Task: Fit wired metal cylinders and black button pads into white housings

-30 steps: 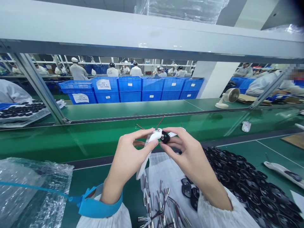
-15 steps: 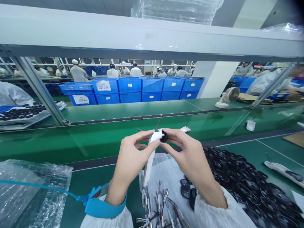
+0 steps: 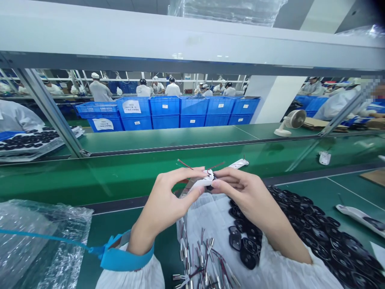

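Two bare hands meet over the bench, holding one white part (image 3: 201,184) between them: the left hand (image 3: 171,196) is closed on its body, and the right hand (image 3: 252,196) grips one black piece (image 3: 209,187) at its end. Fingers hide much of both, and thin wires stick out above. One blue strap (image 3: 128,257) circles the left wrist. Two white pieces lie beyond the hands, one white piece (image 3: 239,163) near the right fingertips and another white piece (image 3: 325,158) farther right; one long white piece (image 3: 361,218) rests on the bench at right. Below the hands, a white sheet (image 3: 207,216) carries a tangle of small metal cylinders (image 3: 207,257) with wires, too overlapped to count. Black parts (image 3: 319,237) lie in a crowded heap at right, partly covered by the right forearm and sleeve, also too many to count. Clear plastic (image 3: 45,241) covers the bench at left. One fan (image 3: 290,122) stands across the green partition (image 3: 120,176), and twelve blue crates (image 3: 192,107) show in two rows of six. One shelf beam (image 3: 192,44) crosses the upper view, with two slanting posts (image 3: 49,112) blocking parts of the background
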The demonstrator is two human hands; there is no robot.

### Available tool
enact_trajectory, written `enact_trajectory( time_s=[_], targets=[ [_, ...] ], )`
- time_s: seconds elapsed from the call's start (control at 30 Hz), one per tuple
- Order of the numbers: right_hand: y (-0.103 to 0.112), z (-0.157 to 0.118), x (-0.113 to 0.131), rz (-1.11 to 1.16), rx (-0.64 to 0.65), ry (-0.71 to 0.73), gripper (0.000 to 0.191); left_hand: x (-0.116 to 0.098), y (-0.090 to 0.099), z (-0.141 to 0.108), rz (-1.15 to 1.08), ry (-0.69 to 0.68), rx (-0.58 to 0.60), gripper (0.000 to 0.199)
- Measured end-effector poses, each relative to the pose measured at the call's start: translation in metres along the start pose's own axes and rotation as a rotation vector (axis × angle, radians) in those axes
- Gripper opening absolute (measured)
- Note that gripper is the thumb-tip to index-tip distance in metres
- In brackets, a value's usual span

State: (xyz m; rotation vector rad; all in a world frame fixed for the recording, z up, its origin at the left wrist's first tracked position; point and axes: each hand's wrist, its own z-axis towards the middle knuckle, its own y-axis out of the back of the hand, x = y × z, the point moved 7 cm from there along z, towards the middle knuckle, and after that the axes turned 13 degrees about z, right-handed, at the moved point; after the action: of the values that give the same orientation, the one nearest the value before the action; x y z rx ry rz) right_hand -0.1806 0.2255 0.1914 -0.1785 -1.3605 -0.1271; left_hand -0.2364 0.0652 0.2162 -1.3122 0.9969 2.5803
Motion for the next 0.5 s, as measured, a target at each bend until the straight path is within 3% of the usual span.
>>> enact_trajectory(
  time_s=[0.13,0.27,0.5],
  targets=[
    [-0.004,0.002,-0.010,0.196,0.100,-0.147,0.045,-0.010,-0.001,-0.003,0.012,-0.159,-0.004,0.027],
    [-0.007,0.001,-0.022,0.321,0.163,-0.293,0.051,-0.012,-0.005,-0.004,-0.050,-0.216,0.026,0.030],
    [-0.015,-0.003,-0.022,0.370,0.253,-0.344,0.052,-0.005,-0.006,0.000,-0.148,-0.237,0.005,0.012]
  ],
)
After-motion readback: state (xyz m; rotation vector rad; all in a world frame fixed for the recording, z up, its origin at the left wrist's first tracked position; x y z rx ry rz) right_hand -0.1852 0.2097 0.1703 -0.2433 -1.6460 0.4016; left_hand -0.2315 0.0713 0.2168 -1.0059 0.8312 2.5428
